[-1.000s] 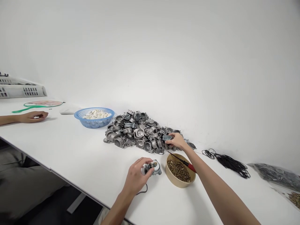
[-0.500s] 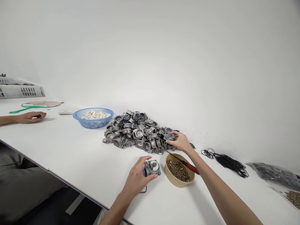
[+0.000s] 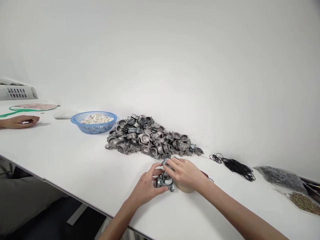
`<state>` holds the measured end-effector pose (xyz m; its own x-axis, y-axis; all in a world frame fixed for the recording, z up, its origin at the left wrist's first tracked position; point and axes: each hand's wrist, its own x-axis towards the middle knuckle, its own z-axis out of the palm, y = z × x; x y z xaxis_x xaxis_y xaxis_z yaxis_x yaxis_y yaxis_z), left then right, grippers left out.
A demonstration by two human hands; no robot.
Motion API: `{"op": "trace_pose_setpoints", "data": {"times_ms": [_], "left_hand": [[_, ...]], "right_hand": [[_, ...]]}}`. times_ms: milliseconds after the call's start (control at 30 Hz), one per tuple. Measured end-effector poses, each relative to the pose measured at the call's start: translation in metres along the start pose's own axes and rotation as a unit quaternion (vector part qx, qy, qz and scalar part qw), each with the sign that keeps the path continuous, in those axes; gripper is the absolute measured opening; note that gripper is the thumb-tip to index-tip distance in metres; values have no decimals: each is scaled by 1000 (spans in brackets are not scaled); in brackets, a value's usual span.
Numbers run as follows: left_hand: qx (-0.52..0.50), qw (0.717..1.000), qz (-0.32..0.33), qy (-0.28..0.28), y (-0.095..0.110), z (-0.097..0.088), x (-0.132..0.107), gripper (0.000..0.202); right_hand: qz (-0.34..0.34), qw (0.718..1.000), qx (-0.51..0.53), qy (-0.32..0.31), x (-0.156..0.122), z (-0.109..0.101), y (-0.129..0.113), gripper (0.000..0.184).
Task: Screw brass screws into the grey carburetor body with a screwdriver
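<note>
My left hand (image 3: pixel 147 185) grips a small grey metal carburettor body (image 3: pixel 165 181) on the white table (image 3: pixel 75 160). My right hand (image 3: pixel 183 173) is closed over the top of that body, pressing a small metal cup part (image 3: pixel 166 162) picked from the pile onto it. Both hands meet just in front of the pile of grey metal castings (image 3: pixel 147 140). The tan bowl (image 3: pixel 183 189) of brass screws is almost wholly hidden under my right hand and wrist, and only the red screwdriver's handle end (image 3: pixel 206 174) shows.
A blue basket (image 3: pixel 93 121) of white parts stands left of the pile. Black rubber rings (image 3: pixel 235 165) and plastic bags of small parts (image 3: pixel 287 183) lie at the right. Another person's hand (image 3: pixel 18 121) rests at far left, near a green-handled fan (image 3: pixel 27 108) and a white crate (image 3: pixel 16 91).
My right hand lifted a metal cup part off the pile and brought it back to the body in my left hand, covering the bowl. The view shifted slightly.
</note>
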<state>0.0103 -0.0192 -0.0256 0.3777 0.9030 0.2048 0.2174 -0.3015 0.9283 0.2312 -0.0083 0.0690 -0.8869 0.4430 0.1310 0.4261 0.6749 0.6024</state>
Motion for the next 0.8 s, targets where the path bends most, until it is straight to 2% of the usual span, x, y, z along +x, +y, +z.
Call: {"op": "trace_pose_setpoints", "data": {"times_ms": [100,233,367,433,500,567,633,700,800], "left_hand": [[-29,1000,-1,-5,4,0,2,74],[-50,999,-7,-8,8,-1,2,84],[-61,998,-19,-9,10,-1,0,76],[-70,997,-27,-7,8,-1,0,77],[-82,996,-33,-12,6,-1,1,80],[-84,996,-41,-13,4,-2,2,83],[-72,996,-46,-8,2,-2,3,85],[-53,998,-46,-6,2,-3,2,86],[-22,999,-37,-7,3,-4,1,83]], "right_hand": [[-25,1000,-16,3,2,-6,-6,32],[-38,998,-32,42,3,-6,-12,28],[-46,997,-34,61,2,-4,-19,26],[-45,997,-21,61,-2,-3,-21,28],[-32,998,19,60,-8,-1,-20,39],[21,994,85,65,-16,3,-15,51],[119,979,161,43,-23,8,-8,52],[211,952,220,-29,-27,16,-1,44],[257,923,252,-140,-28,30,7,37]]}}
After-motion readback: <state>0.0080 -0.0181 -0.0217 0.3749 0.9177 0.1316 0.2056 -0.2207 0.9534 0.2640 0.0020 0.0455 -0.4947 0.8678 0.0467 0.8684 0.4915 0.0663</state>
